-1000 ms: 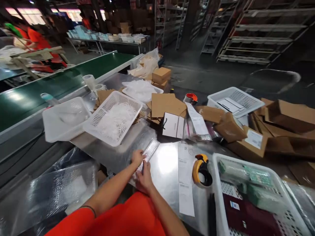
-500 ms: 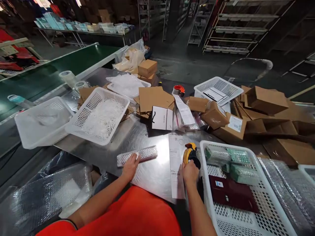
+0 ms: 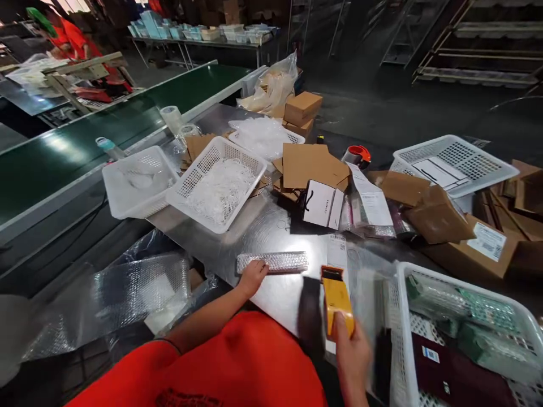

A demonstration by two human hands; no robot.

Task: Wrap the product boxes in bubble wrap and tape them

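Observation:
A long narrow bubble-wrapped package (image 3: 288, 261) lies on the metal table (image 3: 271, 297). My left hand (image 3: 253, 277) rests on its left end, fingers curled over the wrap. My right hand (image 3: 353, 347) is closed around a yellow tape dispenser (image 3: 337, 299), which is raised over the table to the right of the package. A printed paper strip (image 3: 337, 251) lies flat beyond the dispenser and is partly covered by it. What is inside the bubble wrap cannot be made out.
At right, a white basket (image 3: 403, 328) holds several wrapped green packages and a dark red folder. Another basket (image 3: 175, 195) with shredded filler stands left. A white paper bag (image 3: 323, 204), cardboard (image 3: 303, 167) and an orange-handled dispenser (image 3: 357, 155) sit behind. A co-worker (image 3: 74, 39) is far left.
The yellow tape dispenser has been lifted off its spot beside the basket and turned in my right hand. My left hand stays on the package. The view has swung to the left.

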